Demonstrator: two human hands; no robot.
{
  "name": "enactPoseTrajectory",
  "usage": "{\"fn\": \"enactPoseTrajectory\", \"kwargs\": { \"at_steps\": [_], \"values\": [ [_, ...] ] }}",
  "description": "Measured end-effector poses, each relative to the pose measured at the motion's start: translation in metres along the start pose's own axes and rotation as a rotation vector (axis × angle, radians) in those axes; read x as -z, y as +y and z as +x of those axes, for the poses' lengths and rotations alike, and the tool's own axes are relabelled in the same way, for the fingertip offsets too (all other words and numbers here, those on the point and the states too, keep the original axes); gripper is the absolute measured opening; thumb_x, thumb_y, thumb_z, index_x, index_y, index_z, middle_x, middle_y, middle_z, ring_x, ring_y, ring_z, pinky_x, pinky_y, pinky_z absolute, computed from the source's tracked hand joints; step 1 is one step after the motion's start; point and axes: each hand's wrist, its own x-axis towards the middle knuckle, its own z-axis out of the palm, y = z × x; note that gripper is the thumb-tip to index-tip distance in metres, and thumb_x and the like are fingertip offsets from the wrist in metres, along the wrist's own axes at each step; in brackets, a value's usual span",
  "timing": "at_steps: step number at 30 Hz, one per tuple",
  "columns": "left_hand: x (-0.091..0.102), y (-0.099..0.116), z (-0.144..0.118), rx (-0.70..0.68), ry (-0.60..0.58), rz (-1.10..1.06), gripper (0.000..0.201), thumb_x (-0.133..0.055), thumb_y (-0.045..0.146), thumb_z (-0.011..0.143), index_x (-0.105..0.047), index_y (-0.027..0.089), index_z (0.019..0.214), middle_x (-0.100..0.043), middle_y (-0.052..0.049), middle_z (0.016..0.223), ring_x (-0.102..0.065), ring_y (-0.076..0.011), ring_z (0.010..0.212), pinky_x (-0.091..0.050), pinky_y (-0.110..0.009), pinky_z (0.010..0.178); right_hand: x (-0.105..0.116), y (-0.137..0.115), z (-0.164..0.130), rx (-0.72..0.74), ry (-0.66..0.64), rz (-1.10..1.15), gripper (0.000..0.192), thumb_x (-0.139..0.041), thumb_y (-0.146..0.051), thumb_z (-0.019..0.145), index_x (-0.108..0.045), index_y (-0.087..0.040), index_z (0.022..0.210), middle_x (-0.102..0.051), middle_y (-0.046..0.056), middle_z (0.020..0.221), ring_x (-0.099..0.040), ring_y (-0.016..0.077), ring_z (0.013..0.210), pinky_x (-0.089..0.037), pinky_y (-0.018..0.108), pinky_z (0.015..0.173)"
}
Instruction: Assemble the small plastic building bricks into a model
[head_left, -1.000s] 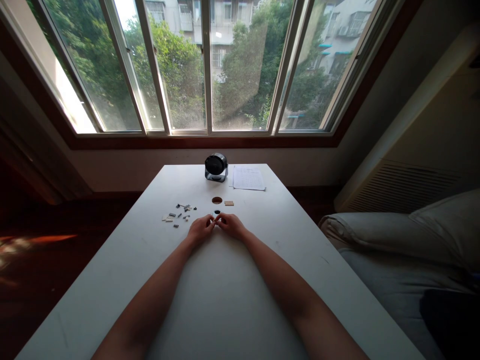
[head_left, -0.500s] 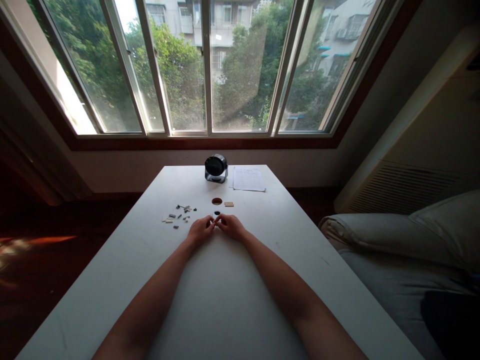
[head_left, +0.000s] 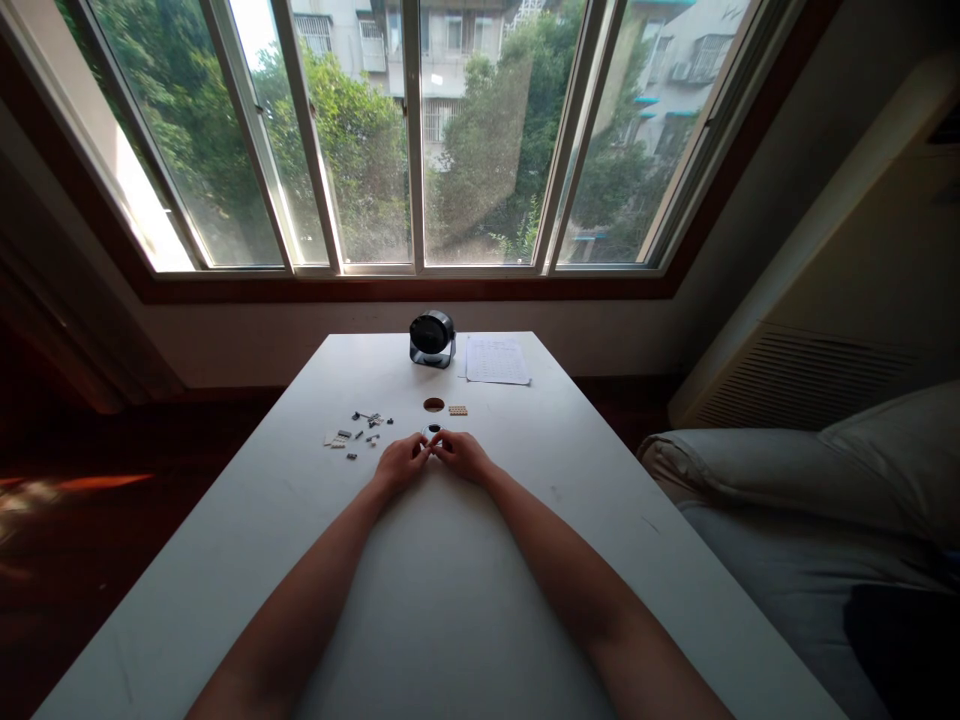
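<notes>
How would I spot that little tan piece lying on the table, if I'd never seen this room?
Start at the white table under the big window and find the black round device at its far edge. Nearer the person lies a brown disc; the tan studded plate sits just right of it, flat, rectangular and pale, unlike the scattered grey bits further left.

White flat tabletop strewn with small grey, black and beige plastic bricks, beside a tan studded plate, a brown round disc, and a black round-bodied fan.

Hands: two
Small loose pieces: about ten, too tiny to be sure
Tan plate: one
Fan: one
Paper sheet: one
</notes>
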Motion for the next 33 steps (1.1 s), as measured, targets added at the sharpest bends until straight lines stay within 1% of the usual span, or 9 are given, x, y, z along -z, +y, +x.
{"fn": "enactPoseTrajectory", "kwargs": {
  "at_steps": [5, 18, 24, 30, 33],
  "values": [
    [-0.0008, -0.0013, 0.0002, -0.016, 0.006, 0.011, 0.023, -0.051, 0.037, 0.088, -0.066, 0.022, 0.094, -0.065, -0.001, 0.075, -0.055, -0.0136, 0.067, -0.033, -0.024, 0.062, -0.0015, 0.0007, 0.0010, 0.003, 0.002, 0.005, 0.016, -0.063, -0.032, 0.087, -0.071, -0.022, 0.095, -0.057, -0.004, 0.061, -0.048, 0.0096, 0.057, -0.030, 0.021, 0.059],
    [-0.0012, -0.0029, 0.0004, -0.035, 0.007, 0.003, 0.023, -0.050, 0.038, 0.089, -0.066, 0.022, 0.094, -0.066, -0.001, 0.076, -0.056, -0.0139, 0.068, -0.033, -0.024, 0.062, -0.0013, 0.0001, 0.0004, 0.004, 0.008, 0.005, 0.016, -0.063, -0.033, 0.087, -0.071, -0.022, 0.096, -0.060, -0.003, 0.064, -0.049, 0.0101, 0.059, -0.031, 0.021, 0.061],
    [-0.0005, -0.0015, -0.0001, -0.013, 0.001, 0.007, 0.023, -0.050, 0.038, 0.089, -0.066, 0.022, 0.094, -0.066, -0.001, 0.075, -0.056, -0.0140, 0.068, -0.033, -0.024, 0.063, -0.0002, -0.0013, -0.0001, -0.005, 0.005, 0.001, 0.017, -0.063, -0.034, 0.087, -0.071, -0.021, 0.095, -0.060, -0.002, 0.064, -0.049, 0.0103, 0.059, -0.031, 0.021, 0.061],
    [-0.0016, -0.0028, 0.0008, -0.031, 0.011, 0.007, 0.023, -0.050, 0.038, 0.089, -0.066, 0.022, 0.093, -0.066, -0.001, 0.075, -0.056, -0.0136, 0.067, -0.033, -0.024, 0.062, -0.0011, 0.0002, 0.0001, 0.003, 0.003, 0.005, 0.018, -0.062, -0.033, 0.087, -0.071, -0.021, 0.098, -0.063, -0.001, 0.068, -0.050, 0.0101, 0.060, -0.032, 0.021, 0.062],
    [-0.0018, -0.0023, 0.0012, -0.018, 0.009, 0.014, 0.022, -0.051, 0.037, 0.088, -0.066, 0.022, 0.093, -0.065, 0.000, 0.074, -0.055, -0.0136, 0.066, -0.033, -0.024, 0.062, -0.0024, 0.0019, 0.0009, -0.003, -0.004, 0.005, 0.017, -0.062, -0.033, 0.087, -0.071, -0.022, 0.097, -0.063, -0.002, 0.068, -0.050, 0.0099, 0.060, -0.032, 0.021, 0.061]
  ]
}}
